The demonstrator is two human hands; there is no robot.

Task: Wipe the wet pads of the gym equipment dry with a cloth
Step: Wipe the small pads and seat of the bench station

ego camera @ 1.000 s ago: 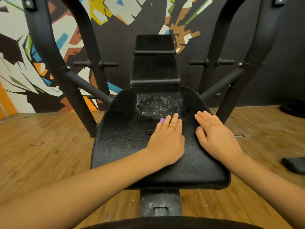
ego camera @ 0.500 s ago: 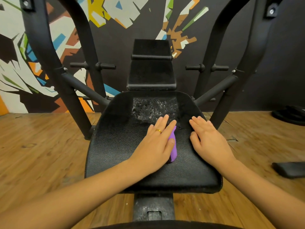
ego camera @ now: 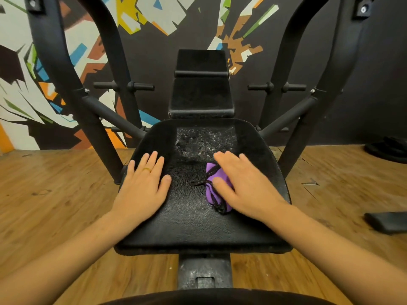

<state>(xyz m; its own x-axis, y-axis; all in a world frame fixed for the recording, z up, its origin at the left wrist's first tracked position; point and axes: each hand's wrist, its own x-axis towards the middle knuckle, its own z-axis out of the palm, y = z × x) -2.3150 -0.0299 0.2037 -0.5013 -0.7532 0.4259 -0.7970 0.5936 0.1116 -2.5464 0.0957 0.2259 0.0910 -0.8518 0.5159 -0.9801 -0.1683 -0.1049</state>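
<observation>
Seat pad [ego camera: 193, 225] up close: left hand [ego camera: 143, 186] lies flat at 9 o'clock, grip open and empty. Right hand [ego camera: 244, 186] at 3 o'clock presses the purple cloth [ego camera: 214, 172] down with straight fingers, grip open too. Droplets [ego camera: 204, 142] glisten at 12 o'clock just beyond the cloth, and the back pad [ego camera: 201, 95] rises behind.

— Carrier?
— Black textured seat pad [ego camera: 198, 227], over wooden floor [ego camera: 55, 205].
— Lying on it?
— Bunched purple cloth [ego camera: 211, 183] beneath thumb and fingers of right hand [ego camera: 244, 188]; wet patch [ego camera: 204, 142] just beyond those fingertips; left hand [ego camera: 143, 188] flat, well apart from cloth.
</observation>
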